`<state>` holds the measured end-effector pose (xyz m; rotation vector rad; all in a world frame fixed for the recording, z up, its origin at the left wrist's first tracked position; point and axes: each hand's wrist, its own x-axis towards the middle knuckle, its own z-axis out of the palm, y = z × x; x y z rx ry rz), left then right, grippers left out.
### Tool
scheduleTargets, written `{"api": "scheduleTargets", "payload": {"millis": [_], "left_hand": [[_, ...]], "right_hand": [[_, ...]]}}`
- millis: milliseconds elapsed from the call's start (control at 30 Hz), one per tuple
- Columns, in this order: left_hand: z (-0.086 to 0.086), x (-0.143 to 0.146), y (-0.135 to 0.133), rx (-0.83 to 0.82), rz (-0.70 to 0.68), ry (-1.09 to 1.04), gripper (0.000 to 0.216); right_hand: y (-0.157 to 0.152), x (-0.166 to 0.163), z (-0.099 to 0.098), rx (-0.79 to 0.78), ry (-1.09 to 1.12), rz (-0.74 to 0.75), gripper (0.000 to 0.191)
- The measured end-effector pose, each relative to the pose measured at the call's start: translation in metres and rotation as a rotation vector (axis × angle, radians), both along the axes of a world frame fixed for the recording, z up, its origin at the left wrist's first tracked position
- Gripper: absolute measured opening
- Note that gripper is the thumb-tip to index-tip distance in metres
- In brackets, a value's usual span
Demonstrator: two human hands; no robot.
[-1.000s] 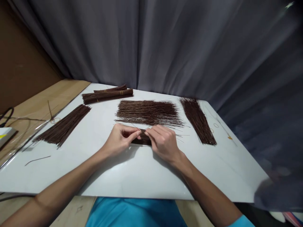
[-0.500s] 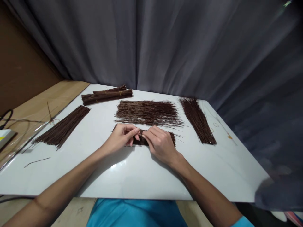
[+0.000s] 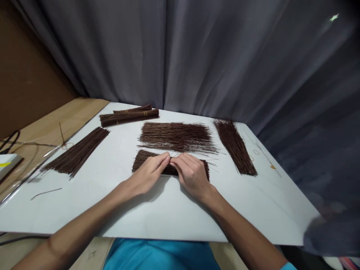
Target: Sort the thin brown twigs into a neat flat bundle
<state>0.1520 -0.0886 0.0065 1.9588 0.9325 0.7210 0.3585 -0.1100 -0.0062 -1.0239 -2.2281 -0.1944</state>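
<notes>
My left hand (image 3: 153,168) is closed in a pinch over a flat bundle of thin brown sticks (image 3: 143,158). Close beside it, my right hand (image 3: 191,170) pinches too, its fingertips almost meeting the left ones. A short dark piece of a thin brown stick seems to run between the two pinches; most of it is hidden by the fingers. The bundle under the hands lies crosswise, its ends showing at both sides. Just beyond it a wider, looser layer of brown sticks (image 3: 177,137) is spread out.
On the white table (image 3: 168,210), a fanned pile of sticks (image 3: 77,152) lies left and another pile (image 3: 236,148) right. Banded bundles (image 3: 129,117) lie at the back left. Loose rubber bands (image 3: 256,152) are at the right, and a single stick (image 3: 46,193) at the left.
My left hand has turned and its fingers have closed up, baring the left end of the near bundle. My right hand stays nearly in place. The view has shifted slightly.
</notes>
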Motion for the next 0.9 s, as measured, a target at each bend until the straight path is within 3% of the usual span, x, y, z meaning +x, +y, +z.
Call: {"api": "scheduleTargets", "payload": {"millis": [167,433,700,900], "left_hand": [[-0.002,-0.002,-0.001,0.063,-0.008,0.157,0.036],[-0.008,0.002,0.006,-0.001,0.04,0.014,0.044],[-0.009,-0.006,0.012,-0.011,0.026,0.142,0.043],[-0.012,-0.002,0.009,-0.011,-0.037,0.201,0.045]], "right_hand": [[0.001,0.0,-0.001,-0.026,-0.039,-0.014,0.022],[0.0,0.0,0.001,-0.052,-0.029,-0.038,0.024],[0.003,0.01,-0.001,-0.063,-0.106,-0.069,0.027],[0.009,0.026,0.004,-0.13,-0.169,0.086,0.026]]}}
